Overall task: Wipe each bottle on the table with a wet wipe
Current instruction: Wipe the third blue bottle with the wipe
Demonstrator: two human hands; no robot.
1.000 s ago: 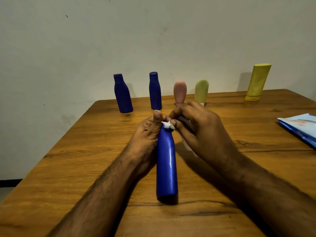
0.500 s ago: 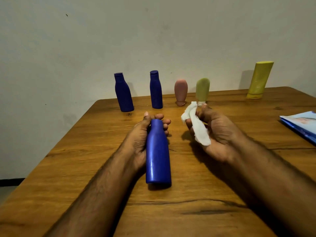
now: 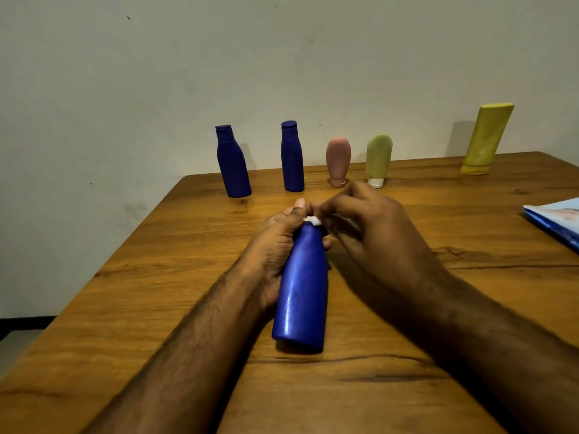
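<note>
At frame centre the left hand (image 3: 279,242) grips the blue bottle (image 3: 302,286), its long axis running from base nearest us to neck farthest. The right hand (image 3: 372,227) pinches the wet wipe (image 3: 313,220) right at that neck, touching it.

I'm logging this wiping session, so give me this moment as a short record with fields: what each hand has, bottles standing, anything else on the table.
left hand: grips the blue bottle, tilted, neck pointing away
right hand: pinches the white wipe at the bottle's neck
bottles standing at the back: two dark blue, pink, pale green, yellow
also on table: blue packet, right edge
</note>
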